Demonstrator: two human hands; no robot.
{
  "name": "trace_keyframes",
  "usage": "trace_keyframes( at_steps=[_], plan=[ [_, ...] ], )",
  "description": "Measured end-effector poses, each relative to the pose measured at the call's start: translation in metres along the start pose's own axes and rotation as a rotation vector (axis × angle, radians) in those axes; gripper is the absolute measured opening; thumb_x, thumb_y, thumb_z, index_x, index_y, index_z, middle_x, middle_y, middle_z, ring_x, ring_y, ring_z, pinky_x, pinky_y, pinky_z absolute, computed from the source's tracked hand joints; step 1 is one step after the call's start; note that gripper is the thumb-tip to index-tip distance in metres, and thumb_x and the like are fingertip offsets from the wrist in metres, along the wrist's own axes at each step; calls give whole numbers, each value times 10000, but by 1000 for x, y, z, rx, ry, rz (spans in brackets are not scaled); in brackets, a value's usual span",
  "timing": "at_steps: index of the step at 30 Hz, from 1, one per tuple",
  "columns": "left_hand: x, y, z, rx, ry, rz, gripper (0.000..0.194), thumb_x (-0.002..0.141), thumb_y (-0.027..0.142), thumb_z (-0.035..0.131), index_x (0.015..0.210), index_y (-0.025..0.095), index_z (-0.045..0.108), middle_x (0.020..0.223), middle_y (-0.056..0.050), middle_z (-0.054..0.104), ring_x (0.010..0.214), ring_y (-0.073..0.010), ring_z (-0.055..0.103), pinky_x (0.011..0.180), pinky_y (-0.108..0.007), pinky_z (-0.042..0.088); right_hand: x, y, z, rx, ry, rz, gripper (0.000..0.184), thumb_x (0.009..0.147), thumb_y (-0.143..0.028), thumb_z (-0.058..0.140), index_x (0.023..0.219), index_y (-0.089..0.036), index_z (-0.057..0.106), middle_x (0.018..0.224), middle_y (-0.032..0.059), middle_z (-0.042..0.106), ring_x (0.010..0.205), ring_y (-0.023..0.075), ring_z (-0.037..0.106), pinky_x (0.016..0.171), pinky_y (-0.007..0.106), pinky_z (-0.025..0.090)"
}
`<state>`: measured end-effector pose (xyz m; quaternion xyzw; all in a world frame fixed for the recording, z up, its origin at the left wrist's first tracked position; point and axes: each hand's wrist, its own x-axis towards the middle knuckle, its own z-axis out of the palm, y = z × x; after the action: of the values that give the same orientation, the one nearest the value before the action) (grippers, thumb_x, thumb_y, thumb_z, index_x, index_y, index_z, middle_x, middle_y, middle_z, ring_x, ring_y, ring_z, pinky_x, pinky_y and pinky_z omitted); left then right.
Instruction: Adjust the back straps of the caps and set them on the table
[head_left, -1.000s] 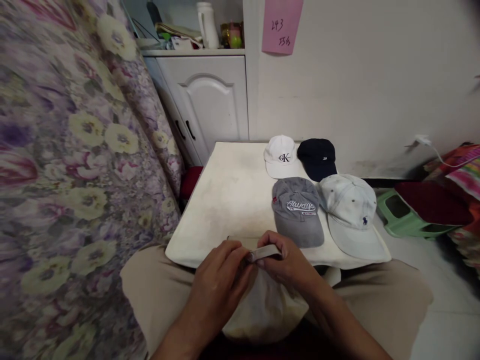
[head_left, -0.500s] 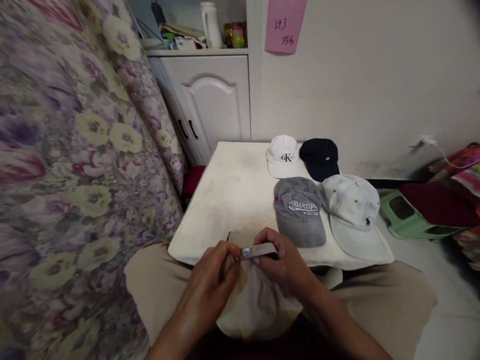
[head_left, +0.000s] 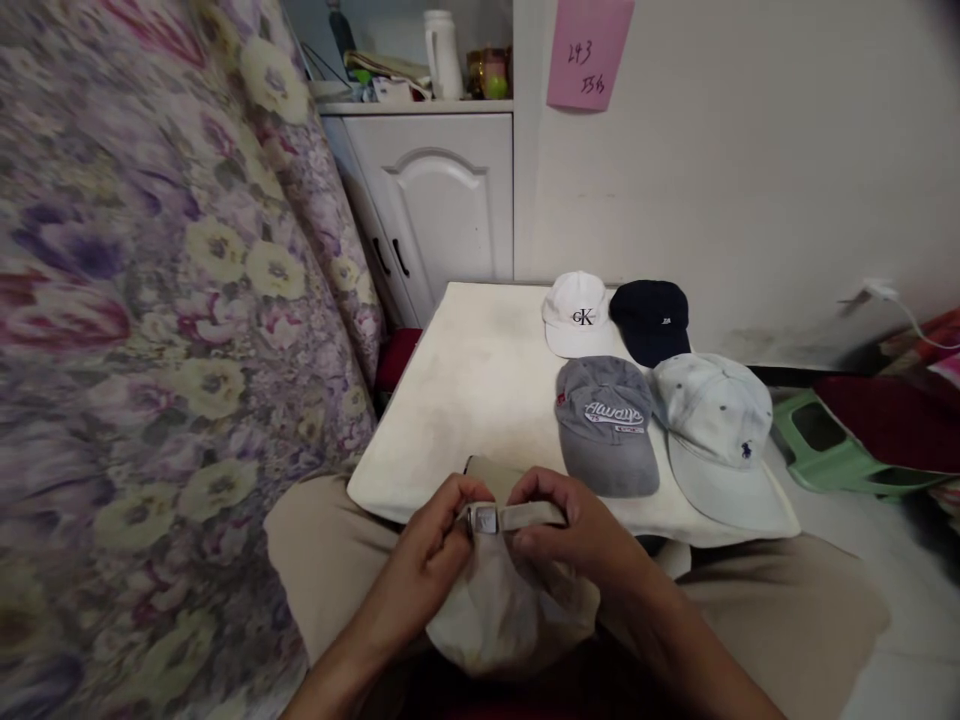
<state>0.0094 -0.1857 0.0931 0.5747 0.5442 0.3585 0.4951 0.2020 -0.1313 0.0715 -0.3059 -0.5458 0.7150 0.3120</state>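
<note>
A beige baseball cap (head_left: 495, 620) is held over my lap, its back strap facing up. My left hand (head_left: 431, 545) pinches the strap's metal buckle (head_left: 486, 519) at its left side. Between the thumb and fingers of my right hand (head_left: 574, 525) is the fabric strap (head_left: 529, 515), just right of the buckle. Part of the brim shows beyond the fingers, at the table's near edge. Closest on the table lies a grey cap (head_left: 606, 425) with white lettering, to the right of my hands.
On the cream-covered table (head_left: 465, 400) also lie a white cap (head_left: 577, 315), a navy cap (head_left: 651, 322) and a pale cap (head_left: 716, 435). A floral curtain (head_left: 187, 350) hangs at left. A green stool (head_left: 817, 430) stands at right; a white cabinet (head_left: 442, 200) is behind.
The buckle has turned more face-on and sits slightly lower, and my fingers have shifted around it and the strap. The whole view has moved a little to the left.
</note>
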Motion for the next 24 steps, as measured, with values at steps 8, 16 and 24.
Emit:
trace_keyframes(
  at_steps=[8,16,24],
  plan=[
    [2,-2,-14,-225,-87,19,223,875,328,600,1078,239,569,960,-15,594,803,-157,534,659,-232,431,3,7,7,54,73,-47,212,859,-359,662,786,-175,584,652,-37,519,540,81,337,502,211,261],
    [2,-6,-6,27,119,87,188,812,233,703,976,225,611,888,12,605,831,-153,566,713,-223,464,6,6,10,109,100,-77,226,870,-347,613,746,-161,582,652,-27,518,499,68,306,472,217,241],
    [4,-7,-2,246,177,282,115,879,171,638,978,221,609,883,9,618,824,-152,601,717,-242,472,8,13,16,123,151,-73,249,841,-395,651,768,-173,565,587,-41,495,517,96,410,496,226,310]
  ],
)
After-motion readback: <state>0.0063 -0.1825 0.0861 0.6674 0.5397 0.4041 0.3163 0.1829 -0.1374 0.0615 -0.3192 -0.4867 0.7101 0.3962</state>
